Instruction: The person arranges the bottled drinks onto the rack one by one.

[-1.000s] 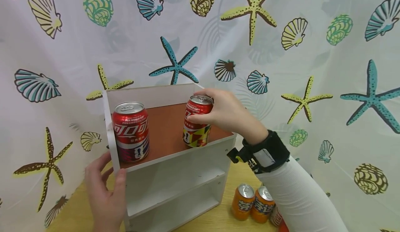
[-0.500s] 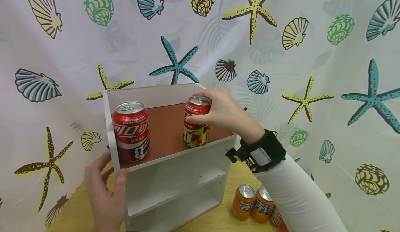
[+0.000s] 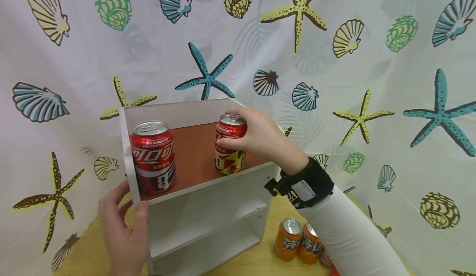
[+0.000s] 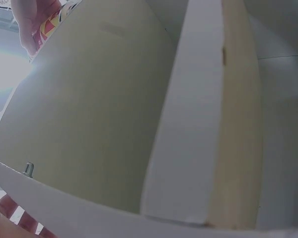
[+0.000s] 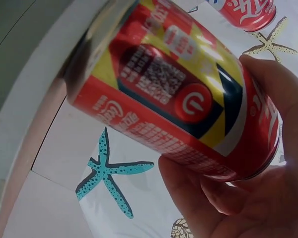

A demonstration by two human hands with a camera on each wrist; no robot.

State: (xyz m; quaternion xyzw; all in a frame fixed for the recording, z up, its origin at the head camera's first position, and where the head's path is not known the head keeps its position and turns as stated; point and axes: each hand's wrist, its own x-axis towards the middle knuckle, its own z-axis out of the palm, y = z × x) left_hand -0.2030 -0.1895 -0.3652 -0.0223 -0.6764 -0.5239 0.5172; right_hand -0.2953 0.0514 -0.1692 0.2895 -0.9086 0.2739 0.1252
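Observation:
A small white shelf unit (image 3: 208,187) with a reddish-brown top board (image 3: 191,152) stands in the head view. My left hand (image 3: 124,226) grips its left side panel (image 3: 131,164), thumb in front and fingers behind. On the top board's left end stands a red cola can (image 3: 153,154), upright. Toward the right end, my right hand (image 3: 258,137) holds a second cola can (image 3: 228,160), red with a yellow-and-black pattern, between thumb and fingers. The right wrist view shows this can (image 5: 188,94) with its base right at the board's edge.
Two orange soda cans (image 3: 288,241) stand on the wooden table (image 3: 256,263) right of the shelf, with other cans partly hidden by the right sleeve (image 3: 349,226). A shell-and-starfish patterned curtain (image 3: 148,48) hangs behind. A low back wall (image 3: 178,117) borders the top board.
My right hand and its cola can have shifted slightly left along the top board. The left hand keeps its grip on the side panel, and the head view has turned a little.

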